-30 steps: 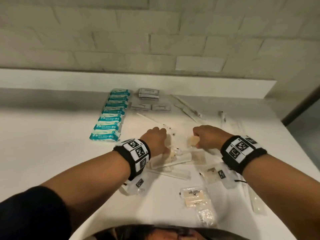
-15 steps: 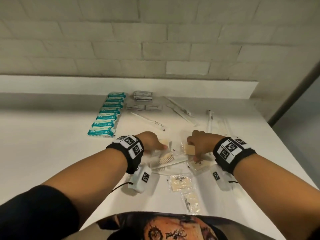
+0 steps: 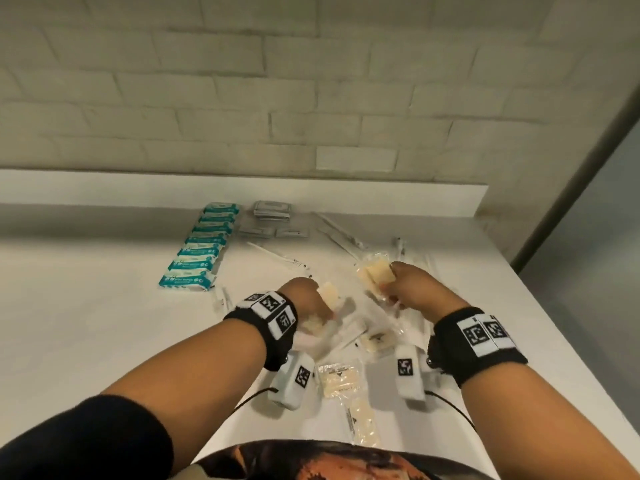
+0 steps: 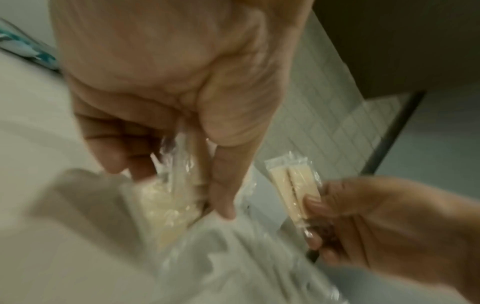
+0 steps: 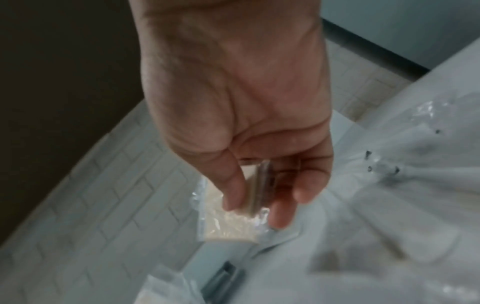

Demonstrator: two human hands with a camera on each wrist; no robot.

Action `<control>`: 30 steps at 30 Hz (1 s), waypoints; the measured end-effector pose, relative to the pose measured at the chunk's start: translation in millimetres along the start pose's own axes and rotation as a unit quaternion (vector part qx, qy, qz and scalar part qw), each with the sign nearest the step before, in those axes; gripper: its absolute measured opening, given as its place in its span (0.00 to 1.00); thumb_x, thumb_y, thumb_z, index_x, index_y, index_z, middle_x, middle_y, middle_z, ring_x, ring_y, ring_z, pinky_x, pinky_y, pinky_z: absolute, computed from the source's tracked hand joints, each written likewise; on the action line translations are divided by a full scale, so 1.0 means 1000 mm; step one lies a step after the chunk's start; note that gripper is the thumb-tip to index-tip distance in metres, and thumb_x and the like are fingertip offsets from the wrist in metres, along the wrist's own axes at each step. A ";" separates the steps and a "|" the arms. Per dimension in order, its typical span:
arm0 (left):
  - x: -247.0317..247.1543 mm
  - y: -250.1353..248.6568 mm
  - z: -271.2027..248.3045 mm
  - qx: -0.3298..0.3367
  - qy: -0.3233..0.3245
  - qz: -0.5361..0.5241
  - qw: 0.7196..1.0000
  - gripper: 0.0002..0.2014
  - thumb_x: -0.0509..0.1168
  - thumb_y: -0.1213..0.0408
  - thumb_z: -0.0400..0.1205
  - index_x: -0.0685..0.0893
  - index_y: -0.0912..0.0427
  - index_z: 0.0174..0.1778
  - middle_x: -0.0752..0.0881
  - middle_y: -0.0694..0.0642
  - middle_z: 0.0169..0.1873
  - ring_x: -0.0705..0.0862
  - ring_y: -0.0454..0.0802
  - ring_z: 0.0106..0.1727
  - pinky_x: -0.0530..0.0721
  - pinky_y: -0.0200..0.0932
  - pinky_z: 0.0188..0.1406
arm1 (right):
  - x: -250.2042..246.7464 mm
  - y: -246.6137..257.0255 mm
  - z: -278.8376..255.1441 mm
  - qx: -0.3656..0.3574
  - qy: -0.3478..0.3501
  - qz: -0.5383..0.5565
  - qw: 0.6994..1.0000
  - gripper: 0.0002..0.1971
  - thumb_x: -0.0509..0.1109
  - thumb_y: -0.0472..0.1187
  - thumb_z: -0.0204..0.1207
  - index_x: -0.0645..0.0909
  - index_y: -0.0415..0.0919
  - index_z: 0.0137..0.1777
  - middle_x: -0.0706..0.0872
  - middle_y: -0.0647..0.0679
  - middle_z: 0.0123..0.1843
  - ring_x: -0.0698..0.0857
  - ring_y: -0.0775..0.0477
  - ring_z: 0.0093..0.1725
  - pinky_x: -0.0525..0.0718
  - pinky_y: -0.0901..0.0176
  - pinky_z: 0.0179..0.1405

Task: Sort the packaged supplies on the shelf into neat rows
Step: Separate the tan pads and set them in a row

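Observation:
Small cream packets in clear wrap lie jumbled on the white shelf in front of me. My left hand pinches a couple of these cream packets just above the pile; in the left wrist view the thumb and fingers of the left hand close on the crinkled packets. My right hand holds another cream packet raised higher, to the right. The right wrist view shows the right hand pinching the wrapped packet between thumb and fingers.
A neat row of teal packets runs back on the left, with grey sachets beside it. Long thin wrapped sticks lie at the back right. Loose cream packets sit near the front edge. The shelf ends at the right.
Both hands have come up off the pile with packets in their grip. The right hand has risen and moved farther back; the left hand has lifted slightly.

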State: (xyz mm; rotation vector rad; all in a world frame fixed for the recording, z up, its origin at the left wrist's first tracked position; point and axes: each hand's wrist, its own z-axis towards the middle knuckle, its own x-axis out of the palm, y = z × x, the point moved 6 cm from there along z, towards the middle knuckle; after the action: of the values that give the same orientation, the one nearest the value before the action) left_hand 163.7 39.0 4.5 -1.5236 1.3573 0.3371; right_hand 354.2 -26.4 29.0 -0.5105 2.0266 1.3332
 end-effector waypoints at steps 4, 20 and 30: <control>-0.028 -0.002 -0.009 0.080 -0.067 -0.391 0.915 0.30 0.75 0.64 0.73 0.74 0.61 0.71 0.86 0.59 0.61 0.85 0.55 0.59 0.84 0.51 0.60 | -0.005 0.024 -0.028 -0.048 -0.004 0.298 0.953 0.05 0.71 0.32 0.77 0.79 0.37 0.51 0.87 0.43 0.38 0.84 0.49 0.31 0.82 0.58 0.32; -0.054 0.012 -0.075 0.181 0.003 -0.638 0.749 0.10 0.68 0.69 0.79 0.86 0.58 0.55 0.90 0.55 0.46 0.88 0.48 0.45 0.85 0.40 0.38 | 0.032 0.102 -0.049 -0.123 -0.045 0.398 0.908 0.05 0.74 0.32 0.73 0.82 0.37 0.38 0.82 0.48 0.29 0.75 0.52 0.26 0.72 0.63 0.26; -0.076 0.042 -0.079 0.188 -0.026 -0.583 0.790 0.10 0.67 0.73 0.80 0.84 0.57 0.55 0.91 0.53 0.45 0.90 0.50 0.46 0.88 0.45 0.40 | 0.039 0.143 -0.034 -0.150 0.053 0.224 0.962 0.06 0.74 0.31 0.74 0.81 0.39 0.39 0.85 0.46 0.31 0.81 0.51 0.26 0.78 0.61 0.27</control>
State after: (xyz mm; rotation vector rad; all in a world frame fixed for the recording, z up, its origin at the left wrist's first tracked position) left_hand 71.0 25.6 76.2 -1.6774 0.2058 -0.6383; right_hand 225.5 1.9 104.7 -0.2618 2.1156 1.9412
